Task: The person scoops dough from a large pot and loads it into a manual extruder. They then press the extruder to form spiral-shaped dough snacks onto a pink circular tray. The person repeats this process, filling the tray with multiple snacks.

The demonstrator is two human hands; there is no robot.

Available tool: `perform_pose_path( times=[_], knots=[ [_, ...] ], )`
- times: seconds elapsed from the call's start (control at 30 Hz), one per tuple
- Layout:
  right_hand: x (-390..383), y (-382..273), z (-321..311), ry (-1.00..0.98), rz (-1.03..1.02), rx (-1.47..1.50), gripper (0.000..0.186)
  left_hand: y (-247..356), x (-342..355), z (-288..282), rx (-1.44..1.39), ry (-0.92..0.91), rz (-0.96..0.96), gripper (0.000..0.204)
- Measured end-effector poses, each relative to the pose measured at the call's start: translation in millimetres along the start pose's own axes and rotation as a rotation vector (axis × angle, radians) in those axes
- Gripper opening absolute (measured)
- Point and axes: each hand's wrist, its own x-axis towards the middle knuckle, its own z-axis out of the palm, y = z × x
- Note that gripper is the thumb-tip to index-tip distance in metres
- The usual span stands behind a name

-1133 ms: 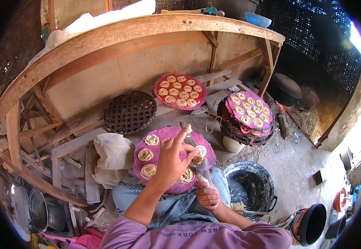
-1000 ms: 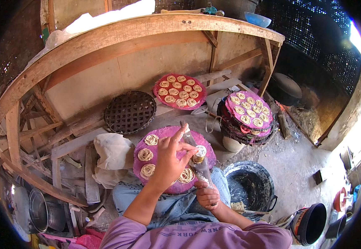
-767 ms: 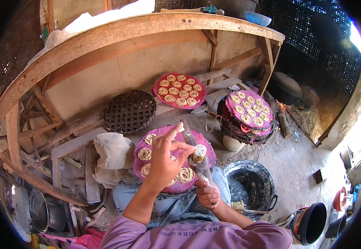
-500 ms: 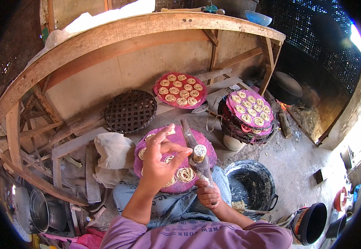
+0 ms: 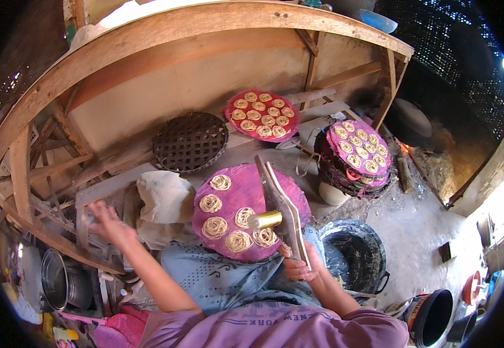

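My right hand is closed round the near end of a wooden hand press with a brass cylinder across its middle. I hold the press tilted over a round pink sheet on my lap. Several coiled nests of dough strands lie on its left and near parts; the cylinder partly covers one nest. My left hand reaches far to the left, palm bare and fingers apart, somewhat blurred. It is nearest a wooden frame and a crumpled pale sack.
A dark woven tray and a red round tray of nests lie beyond my lap. Stacked trays stand at right, near a fire and a dark pot. A black basin sits by my right knee.
My left hand has swung from above the pink sheet out to the left and opened. The press has turned, its cylinder now pointing left, and my view has shifted slightly.
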Motion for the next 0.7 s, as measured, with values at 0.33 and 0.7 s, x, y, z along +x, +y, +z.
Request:
perform_pose_path(
  times=[0.33, 0.7],
  knots=[
    [26, -18, 37, 0.474, -0.008, -0.913, 0.079, -34, -137, 70, -0.147, -1.212, -0.658, 0.079],
    [83, -113, 94, 0.688, 0.233, -1.562, 0.072, -106, -98, 166, -0.840, -0.815, -1.124, 0.086]
  ],
)
